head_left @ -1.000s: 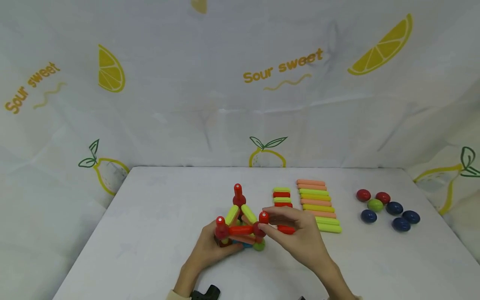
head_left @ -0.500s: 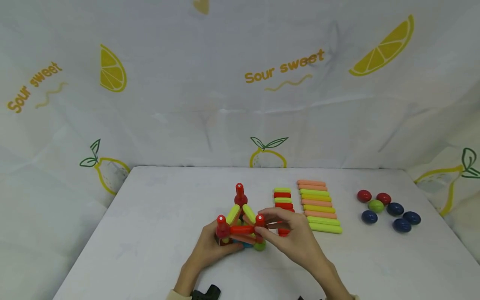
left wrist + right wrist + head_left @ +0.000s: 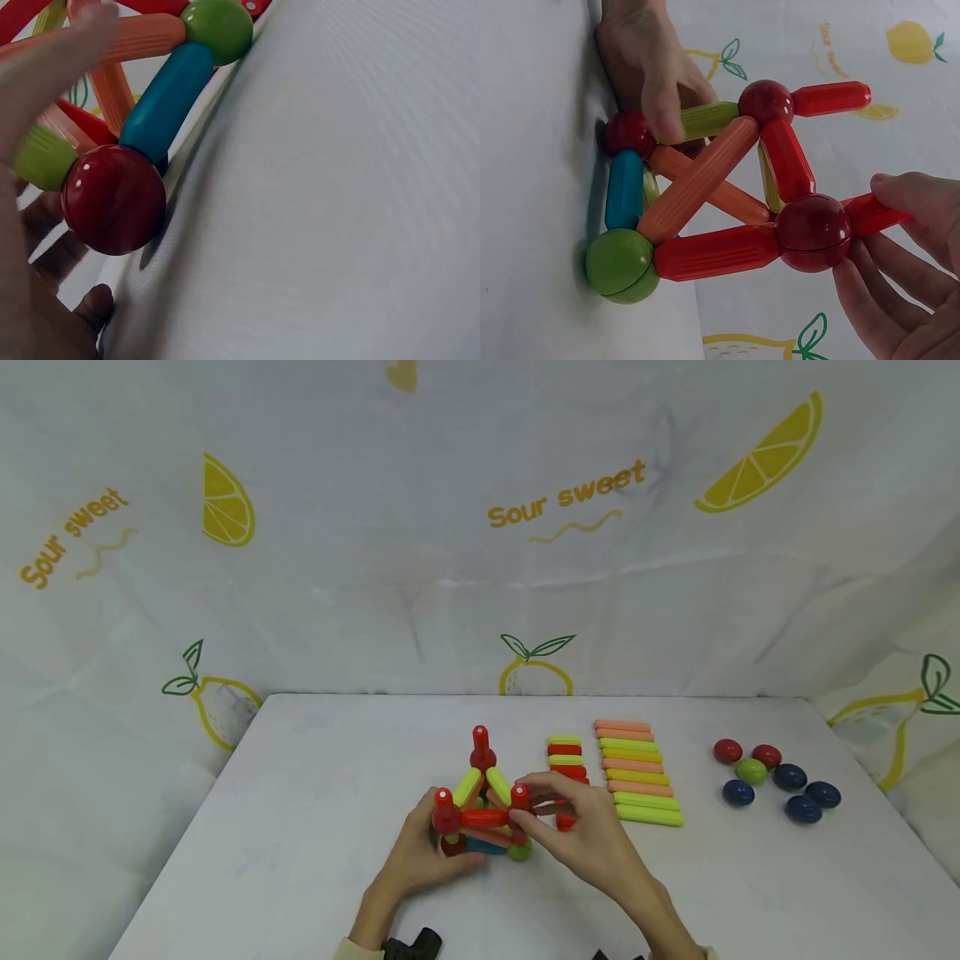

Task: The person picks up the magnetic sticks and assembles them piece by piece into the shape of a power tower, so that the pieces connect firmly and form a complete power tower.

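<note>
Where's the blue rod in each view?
Head: blue rod low at the structure's front, between the hands, mostly hidden.
Left wrist: upper left, running diagonally from the dark red ball to the green ball.
Right wrist: left, upright.
Shared landmark: the green ball at its end.

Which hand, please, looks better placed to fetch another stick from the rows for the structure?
The right hand, probably. It pinches a short red stick atop the magnetic stick-and-ball structure, beside the stick rows. The left hand braces the far side.
</note>
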{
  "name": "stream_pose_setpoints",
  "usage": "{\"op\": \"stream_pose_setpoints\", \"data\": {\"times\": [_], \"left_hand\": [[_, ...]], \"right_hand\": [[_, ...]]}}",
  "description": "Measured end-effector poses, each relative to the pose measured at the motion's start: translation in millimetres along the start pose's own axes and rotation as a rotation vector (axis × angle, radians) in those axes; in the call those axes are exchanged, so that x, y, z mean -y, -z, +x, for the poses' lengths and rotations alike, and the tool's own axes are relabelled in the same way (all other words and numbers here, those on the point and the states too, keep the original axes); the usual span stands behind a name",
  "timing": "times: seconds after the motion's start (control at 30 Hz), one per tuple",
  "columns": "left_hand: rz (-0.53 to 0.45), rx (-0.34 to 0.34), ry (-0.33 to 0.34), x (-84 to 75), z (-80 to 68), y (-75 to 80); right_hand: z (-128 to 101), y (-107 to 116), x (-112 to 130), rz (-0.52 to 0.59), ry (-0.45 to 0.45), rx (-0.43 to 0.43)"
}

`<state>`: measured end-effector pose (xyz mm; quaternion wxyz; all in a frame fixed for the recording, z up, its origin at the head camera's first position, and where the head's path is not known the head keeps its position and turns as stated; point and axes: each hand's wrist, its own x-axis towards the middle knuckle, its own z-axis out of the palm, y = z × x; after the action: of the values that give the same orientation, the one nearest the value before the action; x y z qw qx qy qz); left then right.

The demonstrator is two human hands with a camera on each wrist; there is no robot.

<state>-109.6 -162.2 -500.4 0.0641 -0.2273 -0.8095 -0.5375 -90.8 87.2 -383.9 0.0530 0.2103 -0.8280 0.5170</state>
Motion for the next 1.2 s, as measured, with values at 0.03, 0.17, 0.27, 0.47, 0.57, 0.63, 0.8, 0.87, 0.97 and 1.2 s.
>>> {"op": "stream_pose_setpoints", "data": {"times": [0.03, 0.17, 0.27, 0.47, 0.57, 0.63, 0.8, 0.87, 0.97, 1.2], "left_hand": [[-0.014, -0.014, -0.022, 0.1, -0.1, 0.9], [-0.111, -0.136, -0.150, -6.0, 3.9, 6.2], [-0.109, -0.260, -0.244, -18.0, 9.8, 11.6], [-0.017, -0.357, -0.328, -40.0, 17.6, 24.3], [0.007, -0.330, -0.325, -46.0, 19.7, 27.3], [0.024, -0.307, -0.321, -48.7, 20.6, 28.2], [0.042, -0.278, -0.338, -51.8, 21.9, 30.1], [0.038, -0.275, -0.343, -51.7, 21.5, 30.8], [0.030, -0.272, -0.335, -51.5, 20.4, 31.3], [0.028, -0.261, -0.303, -52.1, 17.5, 31.3]], "right_hand": [[0.1, 0.2, 0.0, -0.001, -0.004, 0.003], [0.6, 5.4, -1.5, -0.014, -0.012, 0.021], [0.9, 17.4, -4.4, -0.070, -0.028, -0.020], [9.7, 78.1, -39.0, -0.335, -0.080, -0.210], [17.8, 120.0, -75.4, -0.536, -0.175, -0.221], [21.9, 144.7, -100.9, -0.646, -0.273, -0.169], [26.4, 183.7, -146.8, -0.765, -0.461, 0.040], [27.4, 190.8, -156.1, -0.773, -0.469, 0.090], [29.5, 195.0, -161.6, -0.776, -0.446, 0.121], [43.8, 177.3, -126.3, -0.691, -0.293, -0.084]]}}
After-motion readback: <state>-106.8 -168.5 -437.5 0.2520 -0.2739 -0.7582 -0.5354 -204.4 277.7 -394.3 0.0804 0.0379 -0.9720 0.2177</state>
